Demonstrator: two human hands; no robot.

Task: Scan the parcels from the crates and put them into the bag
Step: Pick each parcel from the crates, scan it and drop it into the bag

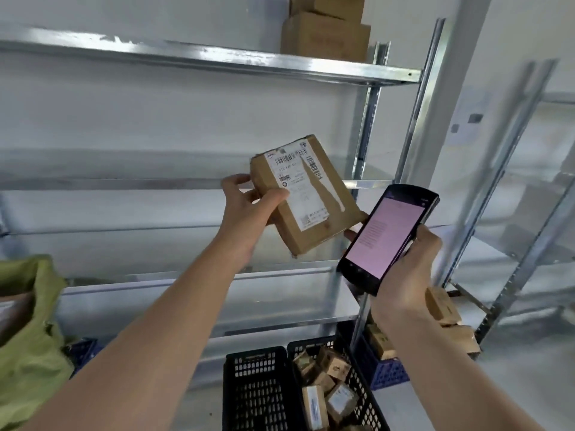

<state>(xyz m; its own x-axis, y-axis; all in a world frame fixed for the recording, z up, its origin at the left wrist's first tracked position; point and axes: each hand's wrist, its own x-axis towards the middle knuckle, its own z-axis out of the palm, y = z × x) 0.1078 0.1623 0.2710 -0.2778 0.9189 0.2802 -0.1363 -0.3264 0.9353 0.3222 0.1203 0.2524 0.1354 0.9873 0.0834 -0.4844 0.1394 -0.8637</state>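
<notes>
Grey metal shelving [217, 62] stands against a pale wall, with stacked cartons [325, 29] on its top shelf. In front of it, the left hand [249, 209] holds a brown parcel [306, 194] raised and tilted, label side toward the camera; its thumb lies across the label and its fingers [238, 180] curl round the parcel's left edge. The right hand [410, 272] grasps a scanner [387, 236] with a lit pink screen, just beside the parcel's lower right corner. Below, two black crates stand side by side on the floor: the left crate [253, 390] and the right crate [364, 396], which holds small parcels [329, 387]. A blue crate [389, 371] with more boxes stands behind them. A green bag [28, 353] sits at the far left.
</notes>
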